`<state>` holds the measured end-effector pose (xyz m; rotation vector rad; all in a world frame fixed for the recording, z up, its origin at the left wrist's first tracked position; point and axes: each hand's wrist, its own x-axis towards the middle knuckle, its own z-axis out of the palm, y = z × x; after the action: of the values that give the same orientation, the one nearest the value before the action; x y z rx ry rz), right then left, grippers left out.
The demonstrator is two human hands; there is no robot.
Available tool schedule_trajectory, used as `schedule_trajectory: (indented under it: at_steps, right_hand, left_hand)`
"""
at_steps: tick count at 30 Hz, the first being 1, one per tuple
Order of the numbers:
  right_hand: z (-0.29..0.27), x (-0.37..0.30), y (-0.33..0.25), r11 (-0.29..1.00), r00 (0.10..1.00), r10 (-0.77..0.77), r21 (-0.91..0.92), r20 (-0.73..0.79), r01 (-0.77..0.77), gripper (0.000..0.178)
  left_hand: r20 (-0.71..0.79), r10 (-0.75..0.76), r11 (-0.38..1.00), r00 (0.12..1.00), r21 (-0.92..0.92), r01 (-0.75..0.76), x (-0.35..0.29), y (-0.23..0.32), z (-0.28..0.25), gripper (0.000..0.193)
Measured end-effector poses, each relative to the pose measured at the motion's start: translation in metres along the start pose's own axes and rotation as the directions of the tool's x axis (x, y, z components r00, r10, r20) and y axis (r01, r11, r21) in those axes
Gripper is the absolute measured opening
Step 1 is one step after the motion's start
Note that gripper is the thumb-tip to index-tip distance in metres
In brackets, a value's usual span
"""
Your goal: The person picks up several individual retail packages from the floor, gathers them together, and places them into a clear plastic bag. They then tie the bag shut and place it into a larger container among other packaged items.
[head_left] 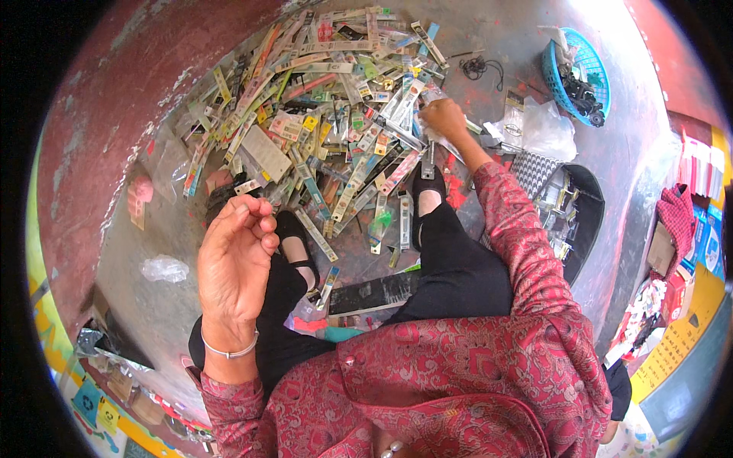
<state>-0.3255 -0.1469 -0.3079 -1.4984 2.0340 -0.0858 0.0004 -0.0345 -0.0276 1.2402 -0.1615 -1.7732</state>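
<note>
A wide heap of long, narrow flat packets in clear plastic and coloured card covers the floor before me. My right hand reaches to the heap's right side, its fingers curled down among clear wrappers; what they grip is hidden. Raised over my left knee is my left hand, fingers curled together toward the thumb, with nothing visible in it. Beyond it a grey-white flat card lies on the heap. Between my legs rests a dark flat board.
A blue plastic basket holding dark items stands at the far right. Nearer is a black open container with packets inside. A clear plastic bag and tangled black cord lie near the heap. A reddish wall rises on the left.
</note>
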Motion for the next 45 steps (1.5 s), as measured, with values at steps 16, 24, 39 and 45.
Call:
schedule_trajectory:
  at_steps: [16, 24, 39, 45]
  right_hand:
    - [0.078, 0.065, 0.088, 0.949, 0.792, -0.3, -0.08, -0.532, 0.306, 0.062]
    - [0.029, -0.004, -0.039, 0.998, 0.997, 0.059, -0.013, 0.043, -0.059, 0.045]
    - [-0.071, -0.043, -0.094, 0.692, 0.715, -0.628, -0.201, 0.306, 0.694, 0.033]
    - [-0.168, -0.137, -0.152, 0.891, 0.895, -0.405, 0.3, 0.188, 0.341, 0.03]
  left_hand:
    - [0.121, -0.042, 0.992, 0.992, 0.12, 0.028, 0.008, 0.005, 0.044, 0.012]
    - [0.088, -0.096, 0.995, 0.992, 0.032, 0.093, -0.004, -0.009, 0.015, 0.009]
    - [0.199, -0.011, 0.993, 0.98, 0.118, -0.013, -0.008, -0.01, 0.004, 0.009]
    - [0.296, 0.155, 0.958, 0.943, 0.188, -0.216, 0.031, -0.016, -0.033, 0.01]
